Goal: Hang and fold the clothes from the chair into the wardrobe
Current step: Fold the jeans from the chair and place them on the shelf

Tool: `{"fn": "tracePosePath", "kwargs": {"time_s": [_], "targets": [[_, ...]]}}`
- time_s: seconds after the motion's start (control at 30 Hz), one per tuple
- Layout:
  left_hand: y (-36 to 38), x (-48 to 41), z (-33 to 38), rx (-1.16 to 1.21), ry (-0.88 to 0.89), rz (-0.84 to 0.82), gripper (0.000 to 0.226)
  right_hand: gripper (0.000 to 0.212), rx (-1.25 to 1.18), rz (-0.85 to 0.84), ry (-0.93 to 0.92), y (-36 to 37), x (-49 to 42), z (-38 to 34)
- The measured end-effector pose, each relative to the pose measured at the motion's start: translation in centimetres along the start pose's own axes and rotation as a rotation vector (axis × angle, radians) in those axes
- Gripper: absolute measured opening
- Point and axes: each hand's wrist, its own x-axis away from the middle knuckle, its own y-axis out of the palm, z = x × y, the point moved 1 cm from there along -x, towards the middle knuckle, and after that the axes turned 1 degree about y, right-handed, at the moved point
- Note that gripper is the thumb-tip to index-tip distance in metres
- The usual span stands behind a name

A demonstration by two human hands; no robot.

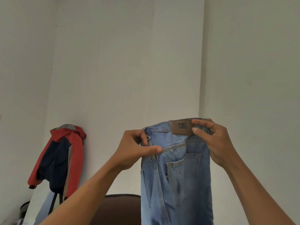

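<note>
Above the chair (120, 207), left hand (138, 148) and right hand (212, 140) are holding the jeans (178, 176) up, fingers pinching the waistband (162, 129), likely straightening the legs for folding.

The jeans (178, 176) hang before the wall (129, 62). At their waistband, the left hand (134, 150) grips the left end and the right hand (214, 142) the right end. Behind the jeans, lower left, stands the chair (120, 208). Well left of them hangs the jacket (60, 158).
</note>
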Motion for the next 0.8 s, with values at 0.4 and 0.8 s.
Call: {"fn": "tracePosePath", "kwargs": {"time_s": [0.4, 0.8], "targets": [[2.5, -3.4, 3.5, 0.254, 0.201, 0.106, 0.068, 0.062, -0.410, -0.038, 0.104, 0.8, 0.8, -0.9], [1.6, -4.5, 6.5, 0.398, 0.224, 0.017, 0.044, 0.066, -0.611, -0.275, 0.178, 2.4, 1.9, -1.7]]}}
